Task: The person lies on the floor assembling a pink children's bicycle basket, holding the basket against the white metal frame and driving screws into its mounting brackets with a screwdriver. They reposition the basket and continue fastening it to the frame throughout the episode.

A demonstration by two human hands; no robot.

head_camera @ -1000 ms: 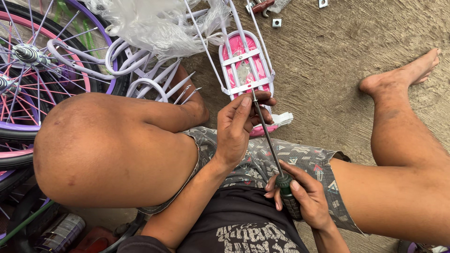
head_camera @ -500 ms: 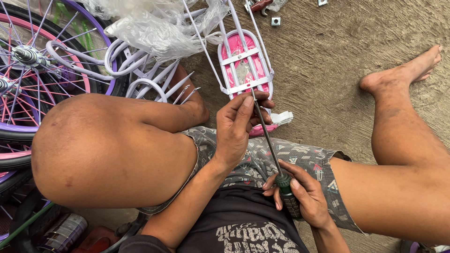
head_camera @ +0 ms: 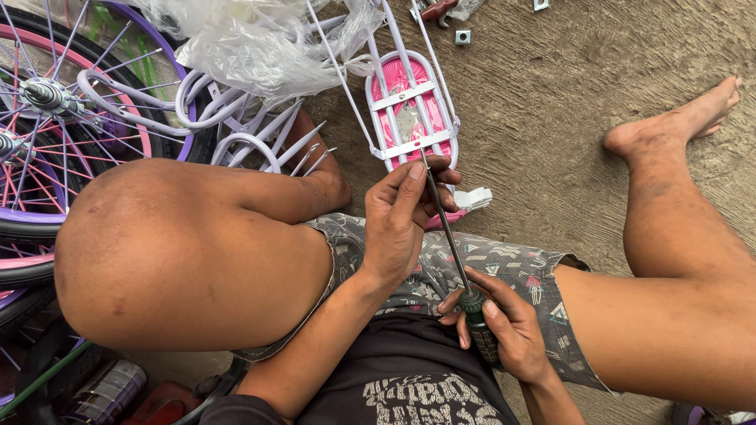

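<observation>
My left hand grips the near end of a pink and white bicycle rear rack that lies on the ground between my legs. My right hand is closed around the dark green handle of a long screwdriver. The metal shaft slants up and away from me, and its tip meets the rack's near crossbar just beside my left fingers. A white bracket sticks out from under the rack to the right of my left hand.
A bicycle wheel with a purple rim and pink spokes lies at left. White frame tubes under clear plastic wrap sit beside it. A small square nut lies on the dirt ground beyond the rack. My bare knee fills the left middle.
Both hands and the screwdriver keep the same hold. The view has shifted only slightly.
</observation>
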